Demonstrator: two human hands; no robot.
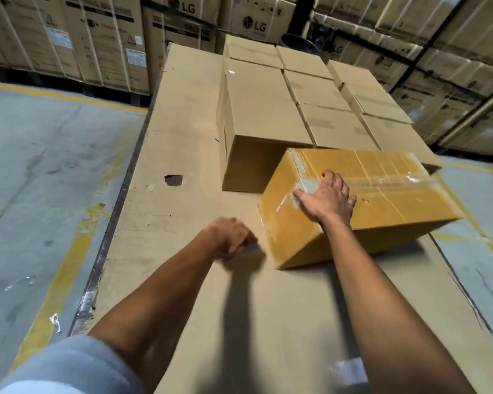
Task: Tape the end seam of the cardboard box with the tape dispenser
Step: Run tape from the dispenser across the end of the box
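A yellowish cardboard box (382, 200) lies tilted on a large flat cardboard sheet (182, 137). Clear tape runs along its top seam and down over the near-left end. My right hand (329, 196) lies flat with fingers spread on the box's top near that end, pressing on the tape. My left hand (231, 238) is closed, blurred, just left of the box's lower corner, gripping something small and bluish that I cannot identify; it may be the tape dispenser.
Several plain brown boxes (268, 115) stand in rows behind the yellowish box. Stacks of large printed cartons (103, 38) line the back and right. Concrete floor with yellow lines (54, 280) lies left and right of the sheet.
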